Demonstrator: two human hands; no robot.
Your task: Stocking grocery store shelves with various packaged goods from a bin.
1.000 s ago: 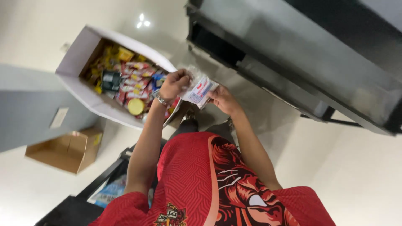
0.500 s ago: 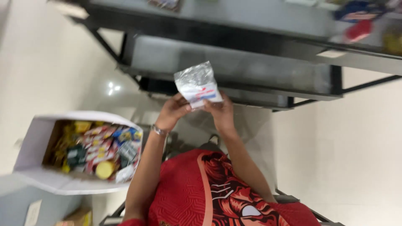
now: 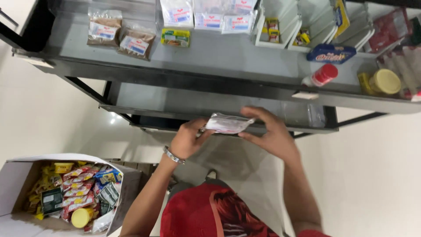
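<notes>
Both of my hands hold a small clear plastic packet [image 3: 228, 123] with a white and red label, lying nearly flat in front of a grey metal shelf rack [image 3: 228, 55]. My left hand [image 3: 188, 138], with a metal bracelet on its wrist, pinches the packet's left end. My right hand [image 3: 271, 134] has its fingers curled over the right end. The packet hangs level with the rack's lower shelf [image 3: 184, 103]. On the upper shelf lie similar white packets [image 3: 206, 15] and two brown-filled packets [image 3: 120, 37].
A white cardboard box [image 3: 17, 175] full of mixed sachets and small packs stands at lower left. The upper shelf also bears a red-capped bottle [image 3: 322, 75], a yellow-lidded jar [image 3: 383, 82], a blue pack [image 3: 331, 53], a green-yellow pack [image 3: 175, 37] and white trays [image 3: 302, 26].
The view has swung up to the shelf rack. The packet, held upright before, now lies nearly flat between my hands and closer to the shelves.
</notes>
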